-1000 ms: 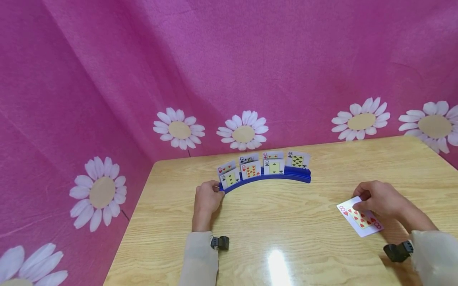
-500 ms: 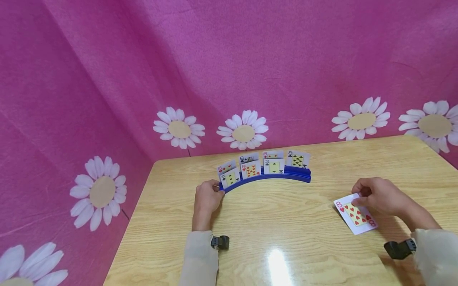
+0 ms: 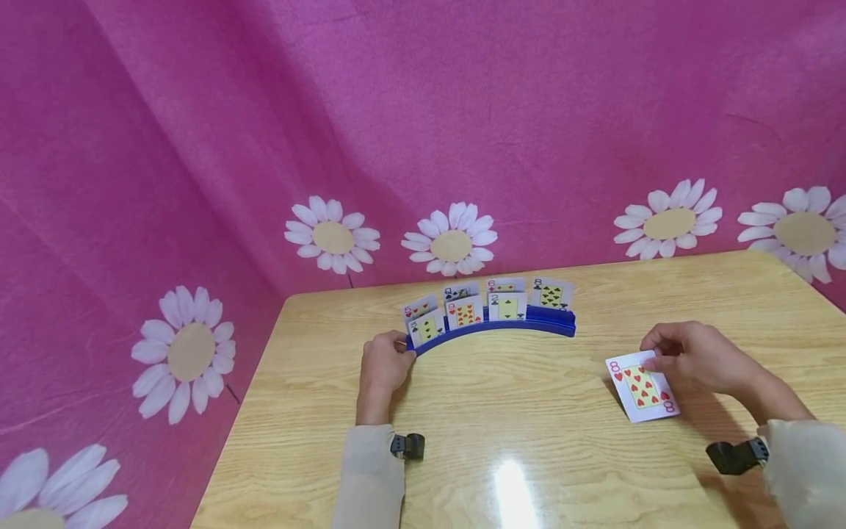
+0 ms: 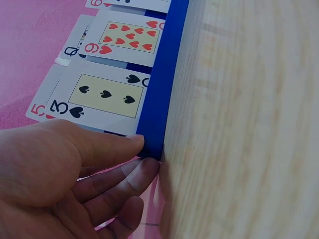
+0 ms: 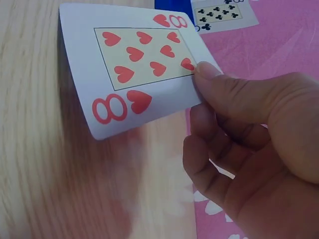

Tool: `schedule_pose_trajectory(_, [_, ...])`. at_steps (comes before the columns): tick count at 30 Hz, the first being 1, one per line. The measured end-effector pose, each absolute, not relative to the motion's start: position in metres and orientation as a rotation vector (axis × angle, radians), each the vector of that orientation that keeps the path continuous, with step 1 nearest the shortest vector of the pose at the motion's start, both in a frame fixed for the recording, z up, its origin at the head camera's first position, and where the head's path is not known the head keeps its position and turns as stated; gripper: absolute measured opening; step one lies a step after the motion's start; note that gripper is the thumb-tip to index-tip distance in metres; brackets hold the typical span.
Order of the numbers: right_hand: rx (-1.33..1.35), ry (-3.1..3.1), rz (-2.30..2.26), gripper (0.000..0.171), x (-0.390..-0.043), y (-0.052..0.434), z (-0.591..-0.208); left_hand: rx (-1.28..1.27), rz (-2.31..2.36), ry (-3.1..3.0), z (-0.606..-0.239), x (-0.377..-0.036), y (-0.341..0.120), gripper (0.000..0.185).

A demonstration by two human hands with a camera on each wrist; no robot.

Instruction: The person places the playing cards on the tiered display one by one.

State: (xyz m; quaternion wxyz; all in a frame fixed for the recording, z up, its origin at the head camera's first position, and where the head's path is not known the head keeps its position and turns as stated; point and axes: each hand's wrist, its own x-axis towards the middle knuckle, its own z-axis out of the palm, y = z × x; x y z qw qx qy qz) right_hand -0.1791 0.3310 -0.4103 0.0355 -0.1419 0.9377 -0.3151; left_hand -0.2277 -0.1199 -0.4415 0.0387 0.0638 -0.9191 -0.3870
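Observation:
A curved blue card holder (image 3: 558, 320) stands toward the back of the table, bearing playing cards in two rows. Its front row has a three of spades (image 4: 104, 94), a nine of hearts (image 3: 465, 314) and a two of clubs (image 3: 507, 307). Behind these show a red five, a black queen, a six of diamonds and, at the right, an eight of clubs (image 3: 551, 294). My left hand (image 3: 385, 365) pinches the holder's left end between thumb and fingers. Over the table at the right, my right hand (image 3: 703, 360) pinches an eight of hearts (image 5: 129, 64) by one edge, face up and tilted.
The wooden table (image 3: 502, 411) ends at a pink cloth (image 3: 529, 132) with white flowers, which hangs behind it and along the left. A dark camera sits on each wrist. Bright glare lies on the table's near part.
My right hand has moved slightly left and away from me with the eight of hearts, which has turned a little. The left hand stays at the holder's end.

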Motion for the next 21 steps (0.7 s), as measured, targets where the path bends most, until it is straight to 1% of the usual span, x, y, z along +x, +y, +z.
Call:
schedule_pose_trajectory(17, [-0.495,2.971,-1.156,0.012,-0.177,0.32,-0.407,0.229,-1.18,-2.817,-0.445,-0.228,-0.122,0.026])
schedule_pose_trajectory(21, [-0.458,3.012,-1.189,0.013,-0.174,0.318,-0.406,0.211,-1.194,-2.82,-0.444,-0.229,-0.12,0.026])
